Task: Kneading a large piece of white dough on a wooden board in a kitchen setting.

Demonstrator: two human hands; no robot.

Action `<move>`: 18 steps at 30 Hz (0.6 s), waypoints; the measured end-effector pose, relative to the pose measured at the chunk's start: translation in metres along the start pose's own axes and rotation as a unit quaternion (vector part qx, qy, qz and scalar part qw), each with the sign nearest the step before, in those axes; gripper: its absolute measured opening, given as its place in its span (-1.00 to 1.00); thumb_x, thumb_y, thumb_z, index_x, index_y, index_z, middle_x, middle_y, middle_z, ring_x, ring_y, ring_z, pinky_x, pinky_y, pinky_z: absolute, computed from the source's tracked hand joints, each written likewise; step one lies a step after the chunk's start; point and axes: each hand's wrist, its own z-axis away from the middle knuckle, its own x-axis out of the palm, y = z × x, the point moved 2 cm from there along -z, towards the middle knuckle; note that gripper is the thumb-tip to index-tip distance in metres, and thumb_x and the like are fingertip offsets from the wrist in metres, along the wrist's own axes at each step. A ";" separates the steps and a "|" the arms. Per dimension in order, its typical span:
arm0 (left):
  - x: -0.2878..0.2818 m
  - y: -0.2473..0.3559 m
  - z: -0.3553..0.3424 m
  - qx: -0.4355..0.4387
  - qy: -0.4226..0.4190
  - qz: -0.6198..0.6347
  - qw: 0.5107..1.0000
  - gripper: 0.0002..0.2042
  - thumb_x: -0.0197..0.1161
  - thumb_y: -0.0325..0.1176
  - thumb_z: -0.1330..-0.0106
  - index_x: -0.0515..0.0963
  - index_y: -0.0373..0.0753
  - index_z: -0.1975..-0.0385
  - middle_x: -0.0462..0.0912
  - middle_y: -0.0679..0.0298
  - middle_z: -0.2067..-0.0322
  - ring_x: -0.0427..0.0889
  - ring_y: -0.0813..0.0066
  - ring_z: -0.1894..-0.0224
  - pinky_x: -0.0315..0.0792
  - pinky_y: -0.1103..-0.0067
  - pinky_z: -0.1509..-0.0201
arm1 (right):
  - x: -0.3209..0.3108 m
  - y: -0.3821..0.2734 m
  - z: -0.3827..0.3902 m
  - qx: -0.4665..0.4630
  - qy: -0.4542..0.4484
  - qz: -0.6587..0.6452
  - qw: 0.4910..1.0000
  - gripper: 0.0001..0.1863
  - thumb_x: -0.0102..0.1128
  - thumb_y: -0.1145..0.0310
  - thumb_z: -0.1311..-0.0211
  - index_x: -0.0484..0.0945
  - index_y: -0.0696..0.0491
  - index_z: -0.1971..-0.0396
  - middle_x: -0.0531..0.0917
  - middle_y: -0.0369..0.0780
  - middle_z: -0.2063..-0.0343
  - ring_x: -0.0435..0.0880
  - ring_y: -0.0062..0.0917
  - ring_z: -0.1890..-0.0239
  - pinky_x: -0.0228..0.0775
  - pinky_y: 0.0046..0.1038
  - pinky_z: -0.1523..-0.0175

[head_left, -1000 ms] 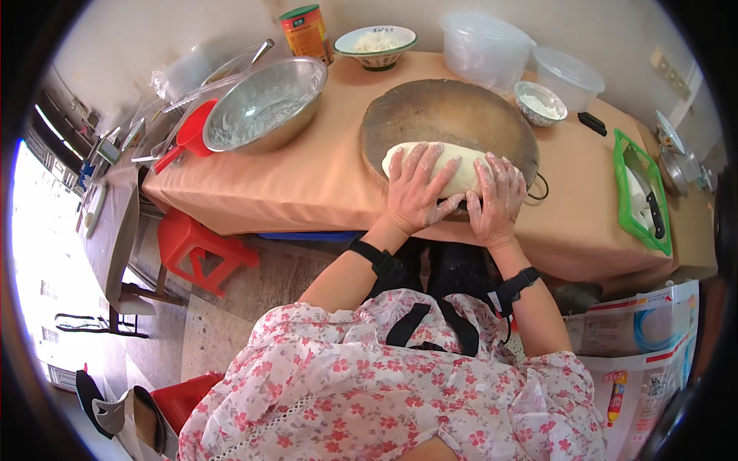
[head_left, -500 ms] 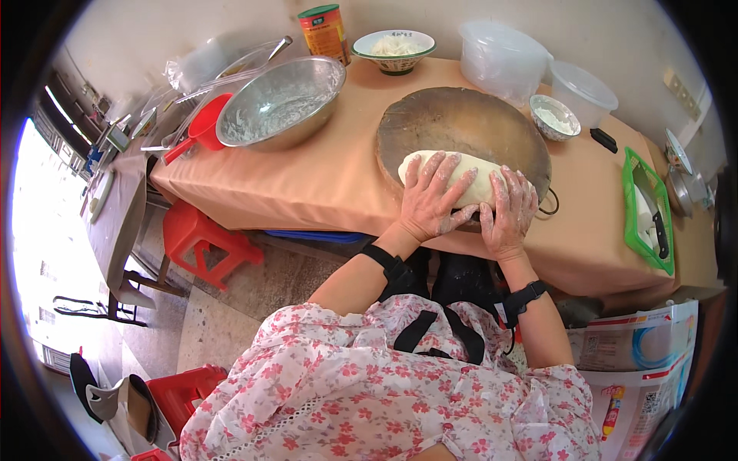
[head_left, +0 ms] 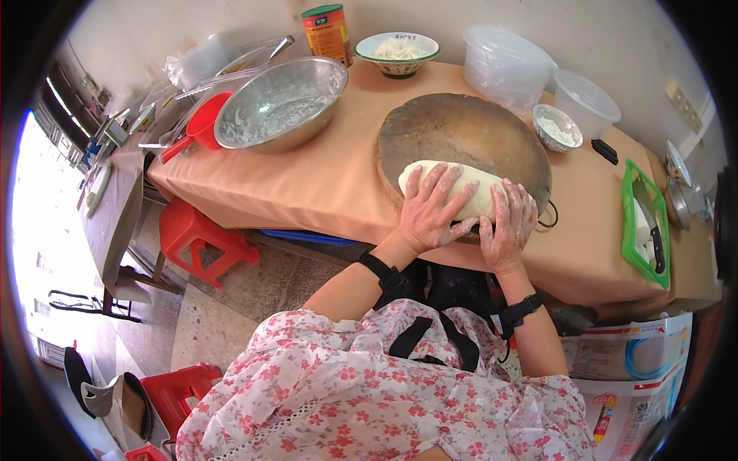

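A thick, smooth log of white dough (head_left: 482, 197) lies along the near edge of a round wooden chopping board (head_left: 461, 123). My left hand (head_left: 435, 213) is curved over the dough's left and middle part, fingers slightly spread on top. Over its right end my right hand (head_left: 509, 229) is wrapped, with the two thumbs close together at the near side. Flour whitens both hands. The palms and the dough's underside are hidden.
Left of the board stands a floury steel bowl (head_left: 284, 107), beside a red ladle (head_left: 206, 123). Behind are a bowl of white shreds (head_left: 397, 49) and plastic tubs (head_left: 507, 69). Rightward sit a flour bowl (head_left: 557, 128) and a green basket (head_left: 632, 223) holding a knife (head_left: 658, 250).
The whole view has shifted slightly, so the board and table appear a little lower. Both hands stay on the dough, which keeps nearly the same place and shape.
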 end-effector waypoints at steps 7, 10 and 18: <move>0.002 0.000 0.000 0.001 -0.002 0.002 1.000 -0.42 0.28 0.11 -0.10 0.54 0.00 -0.12 0.43 0.09 -0.18 0.39 0.04 -0.23 0.00 0.04 -0.38 | 0.001 0.001 0.000 0.005 0.008 -0.015 1.000 -0.46 0.03 0.09 -0.27 0.41 -0.04 -0.21 0.39 -0.16 -0.25 0.26 -0.14 -0.31 -0.09 -0.01 -0.37; 0.002 0.000 0.002 0.000 -0.005 0.008 1.000 -0.42 0.28 0.10 -0.10 0.54 0.01 -0.13 0.43 0.10 -0.18 0.39 0.03 -0.23 0.01 0.04 -0.38 | 0.000 0.003 0.002 0.007 0.002 -0.014 1.000 -0.47 0.03 0.09 -0.27 0.41 -0.03 -0.21 0.38 -0.15 -0.26 0.26 -0.13 -0.31 -0.09 0.00 -0.38; 0.001 0.001 0.001 -0.003 -0.006 0.006 1.000 -0.41 0.28 0.09 -0.10 0.52 0.03 -0.15 0.42 0.11 -0.19 0.39 0.04 -0.22 0.03 0.02 -0.35 | -0.001 0.002 0.000 0.004 0.005 -0.028 1.000 -0.47 0.05 0.09 -0.26 0.42 -0.04 -0.20 0.38 -0.16 -0.26 0.27 -0.13 -0.31 -0.09 0.00 -0.37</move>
